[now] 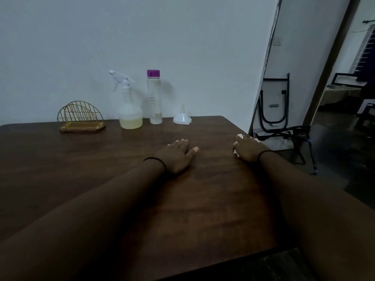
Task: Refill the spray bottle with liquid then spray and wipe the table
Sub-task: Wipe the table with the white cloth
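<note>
A clear spray bottle (129,110) with a white trigger head stands at the back of the dark wooden table (81,169), with pale yellow liquid in its bottom part. Right of it stands a tall clear bottle (155,98) with a purple cap, nearly empty. A white funnel (182,117) sits upside down beside that. My left hand (176,156) lies flat on the table, fingers straight. My right hand (248,148) presses a white tissue (239,136) onto the table near its right edge; most of the tissue is hidden under the hand.
A gold wire napkin holder (81,117) stands at the back left of the table. The wall runs right behind the table. Past the table's right edge are a folded black metal frame (274,102), cables on the floor and an open doorway.
</note>
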